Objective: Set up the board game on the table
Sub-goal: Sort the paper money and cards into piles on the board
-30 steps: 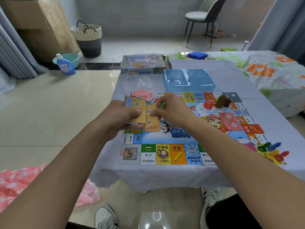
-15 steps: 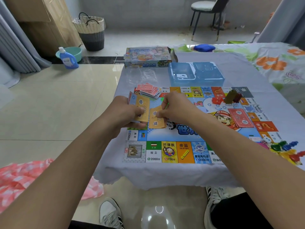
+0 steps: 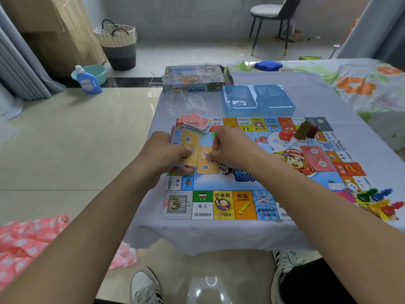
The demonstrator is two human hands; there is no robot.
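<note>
Over the board's left side: both hands worked the orange cards.
Left hand (image 3: 166, 150): grip curled round a fanned stack of orange cards (image 3: 189, 148), held just above the game board (image 3: 252, 178).
Right hand (image 3: 232, 148): fingers pinched one orange card (image 3: 207, 162), which had come away from the stack and sat lower, nearly flat on the board, compared with a second ago.
Meaning: dealing looked under way; orange pile not yet laid out.
Board: spread on the worktop (image 3: 306, 93), red cards (image 3: 195, 122) heaped at its far left corner.

Head-worn camera looks forward and down over the table (image 3: 306, 93), near.
</note>
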